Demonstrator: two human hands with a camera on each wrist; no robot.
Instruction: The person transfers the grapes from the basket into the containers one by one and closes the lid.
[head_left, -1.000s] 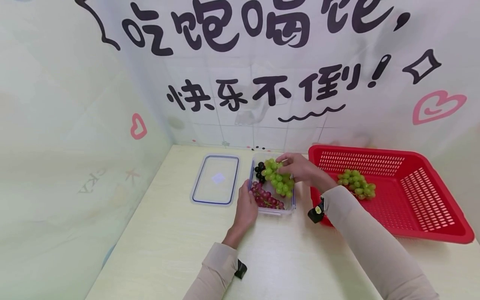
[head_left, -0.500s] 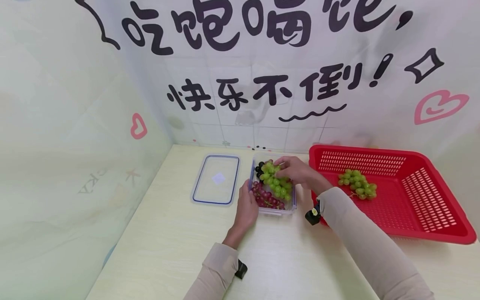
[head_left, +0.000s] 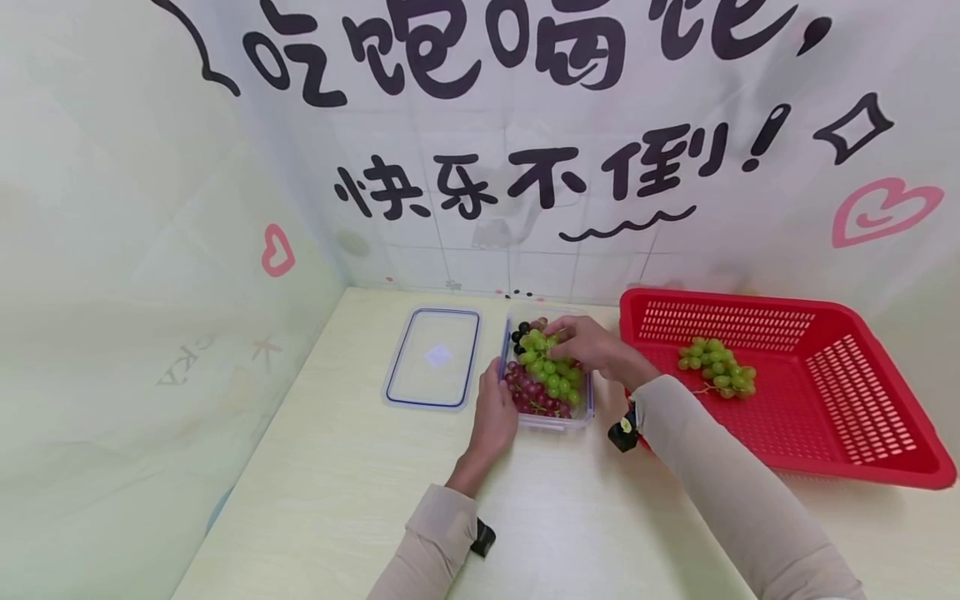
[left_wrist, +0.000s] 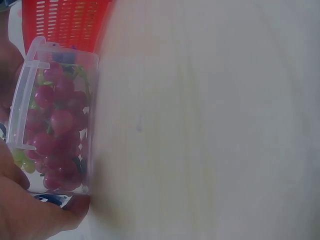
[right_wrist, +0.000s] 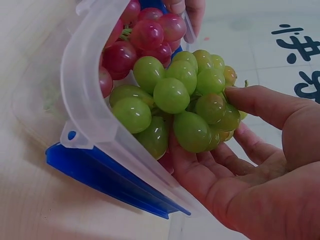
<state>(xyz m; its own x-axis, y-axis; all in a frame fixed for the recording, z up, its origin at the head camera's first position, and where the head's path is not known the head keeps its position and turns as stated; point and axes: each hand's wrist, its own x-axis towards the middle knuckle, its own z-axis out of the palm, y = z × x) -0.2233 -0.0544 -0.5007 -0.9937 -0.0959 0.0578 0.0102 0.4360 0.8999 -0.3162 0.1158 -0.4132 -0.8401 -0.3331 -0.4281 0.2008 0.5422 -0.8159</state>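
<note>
My right hand (head_left: 590, 343) holds a bunch of green grapes (right_wrist: 172, 95) over the clear plastic container (head_left: 555, 423), fingers beneath the bunch and thumb against it. The lower grapes dip inside the rim in the right wrist view. Red grapes (left_wrist: 60, 120) lie in the container's near part, and dark grapes (head_left: 519, 348) show at its back left. My left hand (head_left: 495, 411) grips the container's left wall, its fingertips (right_wrist: 195, 17) at the rim. In the left wrist view a digit bends along the container's lower corner.
The container's blue-edged lid (head_left: 432, 358) lies flat to the left on the pale table (head_left: 360, 492). A red plastic basket (head_left: 795, 425) stands to the right with another bunch of green grapes (head_left: 717, 367) inside. A printed curtain (head_left: 420, 267) hangs behind the table.
My right hand and the green grapes have shifted slightly left and lower over the container. My left hand stays at the container's side.
</note>
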